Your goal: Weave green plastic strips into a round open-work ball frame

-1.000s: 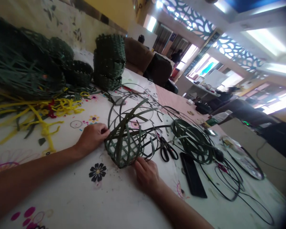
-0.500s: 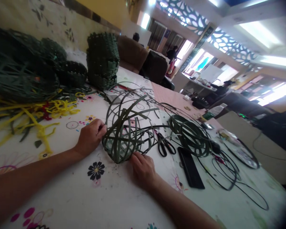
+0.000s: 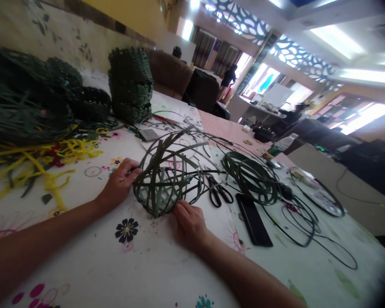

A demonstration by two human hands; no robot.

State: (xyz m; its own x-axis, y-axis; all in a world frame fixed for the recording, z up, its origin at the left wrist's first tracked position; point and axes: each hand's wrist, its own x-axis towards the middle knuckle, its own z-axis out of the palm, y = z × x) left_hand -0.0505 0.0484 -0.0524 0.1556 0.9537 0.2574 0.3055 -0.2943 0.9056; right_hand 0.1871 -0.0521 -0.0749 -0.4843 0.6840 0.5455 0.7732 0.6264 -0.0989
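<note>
A partly woven basket [image 3: 160, 190] of flat dark green strips rests on the flowered tablecloth in front of me, its loose strips arching up and crossing over the top. On its left side, my left hand [image 3: 123, 176] is closed with thumb and fingers pinched at the edge. My right hand [image 3: 189, 220] is closed on the lower right rim, fingertips against the woven strips. Black-handled scissors [image 3: 218, 192] lie just right of the basket. What exact strip each hand pinches is hidden by the fingers.
Finished green baskets [image 3: 130, 83] stand at the back left, with yellow strips [image 3: 56, 171] before them. A coil of green strip [image 3: 248, 177], a black phone [image 3: 254, 220] and a plastic bottle [image 3: 284, 144] are on the right. Other people [image 3: 228, 79] are in the background.
The view has shifted slightly, so everything sits a little further left. Both hands keep their places at the basket; the loose strips over its top have moved slightly.
</note>
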